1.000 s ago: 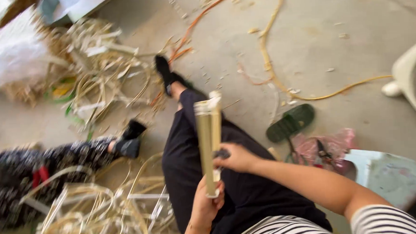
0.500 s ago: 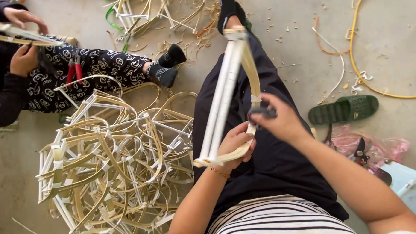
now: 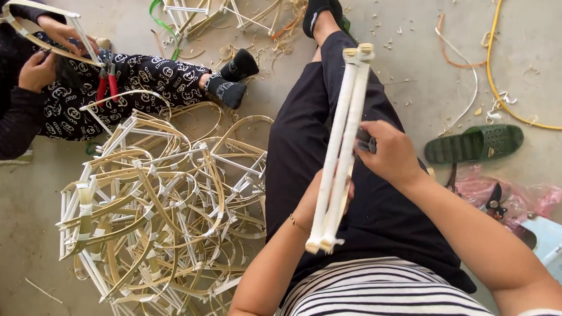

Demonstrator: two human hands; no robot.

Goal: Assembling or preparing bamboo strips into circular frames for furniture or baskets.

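**Two hands on a bundle of pale sticks**

The person sits on a grey concrete floor [image 3: 414,41], legs in black trousers stretched forward, a striped top at the bottom edge. Over the lap they hold a bundle [image 3: 341,149] of long, straight, pale sticks, smooth and cream-coloured, bound at both ends with light wrapping. It tilts from lower left near the waist to upper right above the thigh.

The left hand [image 3: 317,203] is behind the bundle's lower half, mostly hidden by it; fingers curl round the sticks, so it is closed on the bundle. A thin bracelet circles that wrist. The right hand [image 3: 390,154] is closed at the bundle's middle, from the right side, with a small dark tool [image 3: 366,141] pinched at the fingertips against the sticks; its kind is too hidden to tell.

To the left lies a heap [image 3: 158,212] of finished frames: curved, flat tan strips lashed to straight white rods, tangled and springy. Beyond it another person sits in patterned trousers, hands on a similar frame [image 3: 46,26], with red-handled pliers [image 3: 107,83] on the leg.

To the right lie a dark green ribbed sandal [image 3: 473,144], a crumpled pink plastic bag [image 3: 519,196], and a long yellow strip [image 3: 495,63] curving across the floor. Shavings are scattered about.
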